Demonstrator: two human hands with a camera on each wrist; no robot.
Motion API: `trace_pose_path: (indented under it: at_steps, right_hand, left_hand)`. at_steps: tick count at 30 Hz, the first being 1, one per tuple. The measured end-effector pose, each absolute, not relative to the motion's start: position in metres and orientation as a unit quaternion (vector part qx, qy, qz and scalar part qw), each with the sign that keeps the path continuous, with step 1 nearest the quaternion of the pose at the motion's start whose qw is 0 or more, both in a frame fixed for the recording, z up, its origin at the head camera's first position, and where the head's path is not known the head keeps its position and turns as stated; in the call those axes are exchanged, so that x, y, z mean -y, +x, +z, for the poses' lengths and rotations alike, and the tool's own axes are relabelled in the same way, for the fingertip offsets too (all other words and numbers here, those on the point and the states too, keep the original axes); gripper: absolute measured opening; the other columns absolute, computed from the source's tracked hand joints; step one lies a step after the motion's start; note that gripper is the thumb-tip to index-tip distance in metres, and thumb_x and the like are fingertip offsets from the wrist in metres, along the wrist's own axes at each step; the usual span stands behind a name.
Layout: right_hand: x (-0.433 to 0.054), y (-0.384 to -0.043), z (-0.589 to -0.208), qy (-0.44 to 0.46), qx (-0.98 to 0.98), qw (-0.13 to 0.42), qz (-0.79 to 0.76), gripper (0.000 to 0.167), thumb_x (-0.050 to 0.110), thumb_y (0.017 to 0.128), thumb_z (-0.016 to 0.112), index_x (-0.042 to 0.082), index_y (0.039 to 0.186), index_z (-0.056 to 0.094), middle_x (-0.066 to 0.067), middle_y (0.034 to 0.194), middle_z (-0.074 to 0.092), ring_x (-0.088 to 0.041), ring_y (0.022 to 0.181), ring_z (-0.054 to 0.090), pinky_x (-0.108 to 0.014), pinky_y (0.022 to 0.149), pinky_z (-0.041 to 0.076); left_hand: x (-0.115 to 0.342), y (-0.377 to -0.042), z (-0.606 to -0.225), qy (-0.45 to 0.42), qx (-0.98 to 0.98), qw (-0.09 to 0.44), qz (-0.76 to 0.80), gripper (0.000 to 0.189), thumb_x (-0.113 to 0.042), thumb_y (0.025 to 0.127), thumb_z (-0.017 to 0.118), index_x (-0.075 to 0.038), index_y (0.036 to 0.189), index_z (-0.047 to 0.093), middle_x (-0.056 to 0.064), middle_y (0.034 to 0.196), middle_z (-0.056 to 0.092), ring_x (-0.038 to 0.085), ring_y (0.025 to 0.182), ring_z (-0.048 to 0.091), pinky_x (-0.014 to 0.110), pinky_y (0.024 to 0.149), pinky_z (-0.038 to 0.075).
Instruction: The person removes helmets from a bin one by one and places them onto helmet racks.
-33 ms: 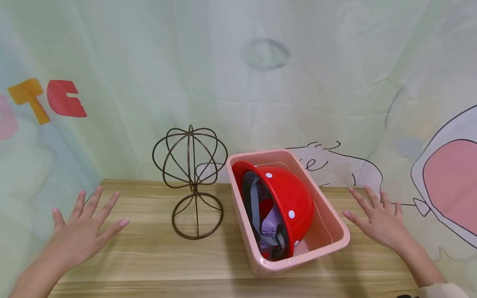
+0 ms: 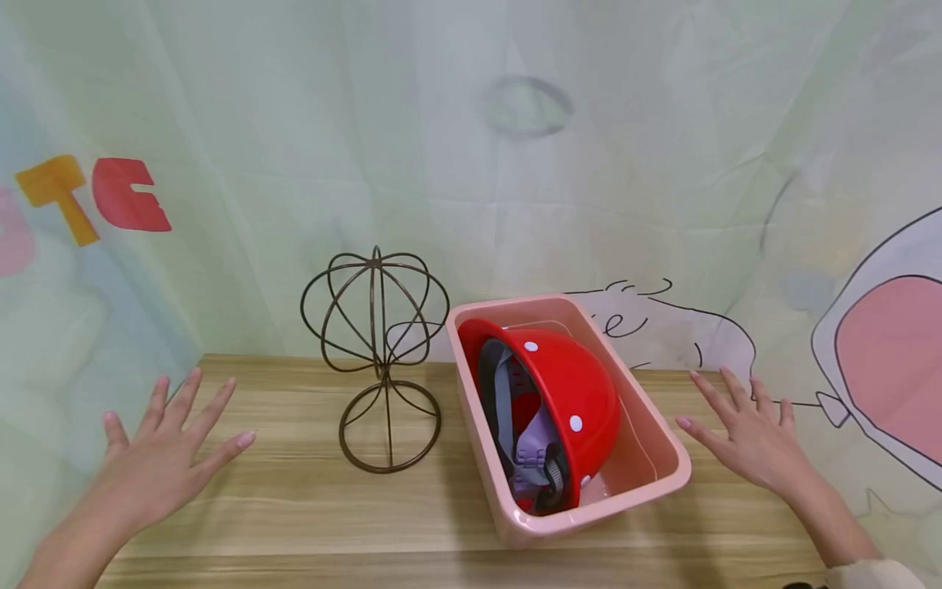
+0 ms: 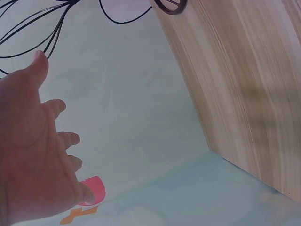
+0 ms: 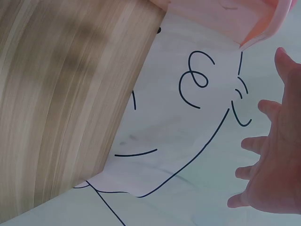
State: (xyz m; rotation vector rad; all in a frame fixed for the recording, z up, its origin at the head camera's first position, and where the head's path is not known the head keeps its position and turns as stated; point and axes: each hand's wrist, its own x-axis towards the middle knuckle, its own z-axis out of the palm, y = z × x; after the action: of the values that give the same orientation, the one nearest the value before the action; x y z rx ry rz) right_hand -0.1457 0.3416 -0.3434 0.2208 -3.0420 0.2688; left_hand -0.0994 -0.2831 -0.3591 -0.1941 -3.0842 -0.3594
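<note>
My left hand (image 2: 165, 462) is spread, palm down, over the left part of the table, holding nothing. To its right stands a dark wire stand (image 2: 384, 370) with a round cage top and a ring base. A red helmet (image 2: 592, 380) with white dots lies on its side in a pink plastic bin (image 2: 648, 496); its grey strap and purple inner band face left. Right of the bin, my right hand (image 2: 758, 442) is also spread with nothing in it. In the right wrist view its fingers show beneath the bin's corner (image 4: 263, 35).
The wooden table (image 2: 294, 523) runs back to a pale green cloth backdrop (image 2: 331, 123) with printed letters at left and a balloon drawing at right. The cloth also hangs along the table's left and right sides.
</note>
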Motion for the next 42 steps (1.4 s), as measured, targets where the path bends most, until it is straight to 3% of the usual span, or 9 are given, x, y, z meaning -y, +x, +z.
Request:
trace_pose_path:
  at_steps: [26, 30, 36, 39, 42]
  right_hand:
    - [-0.339, -0.145, -0.342, 0.073, 0.993, 0.033, 0.090, 0.073, 0.056, 0.088, 0.045, 0.021, 0.146, 0.018, -0.029, 0.145, 0.012, -0.057, 0.127, -0.001, -0.074, 0.088, -0.011]
    - [-0.338, -0.145, -0.341, 0.091, 0.990, 0.049, 0.101, 0.073, 0.052, 0.088, 0.049, 0.019, 0.146, 0.019, -0.027, 0.143, 0.019, -0.055, 0.125, 0.011, -0.076, 0.088, 0.002]
    - [-0.335, -0.147, -0.338, 0.135, 0.971, 0.035, 0.192, 0.064, 0.037, 0.089, 0.057, 0.002, 0.137, 0.035, -0.027, 0.132, 0.040, -0.049, 0.117, 0.035, -0.068, 0.084, 0.030]
    - [-0.332, -0.147, -0.337, 0.149, 0.958, 0.017, 0.245, 0.055, 0.029, 0.088, 0.061, -0.003, 0.130, 0.044, -0.023, 0.121, 0.052, -0.041, 0.106, 0.050, -0.056, 0.080, 0.045]
    - [-0.328, -0.149, -0.337, 0.167, 0.944, -0.005, 0.283, 0.048, 0.024, 0.087, 0.062, -0.003, 0.124, 0.050, -0.013, 0.107, 0.061, -0.024, 0.093, 0.058, -0.037, 0.075, 0.052]
  left_hand:
    - [0.282, -0.101, -0.360, -0.067, 0.991, 0.029, -0.116, 0.076, -0.052, 0.092, 0.041, -0.021, 0.147, -0.002, 0.021, 0.147, -0.015, 0.036, 0.128, -0.029, 0.067, 0.081, -0.026]
    - [0.282, -0.101, -0.360, -0.072, 0.990, 0.035, -0.116, 0.076, -0.051, 0.092, 0.043, -0.021, 0.147, -0.001, 0.020, 0.148, -0.015, 0.036, 0.129, -0.027, 0.068, 0.082, -0.025]
    - [0.282, -0.102, -0.360, -0.089, 0.986, 0.074, -0.123, 0.079, -0.049, 0.090, 0.049, -0.019, 0.147, 0.003, 0.020, 0.149, -0.008, 0.037, 0.133, -0.018, 0.072, 0.088, -0.015]
    - [0.282, -0.103, -0.360, -0.102, 0.980, 0.109, -0.134, 0.080, -0.045, 0.088, 0.054, -0.016, 0.147, 0.009, 0.023, 0.149, 0.002, 0.041, 0.134, -0.009, 0.074, 0.090, -0.006]
    - [0.281, -0.104, -0.360, -0.117, 0.972, 0.139, -0.147, 0.081, -0.042, 0.086, 0.059, -0.014, 0.147, 0.014, 0.026, 0.147, 0.012, 0.044, 0.134, 0.002, 0.074, 0.092, 0.002]
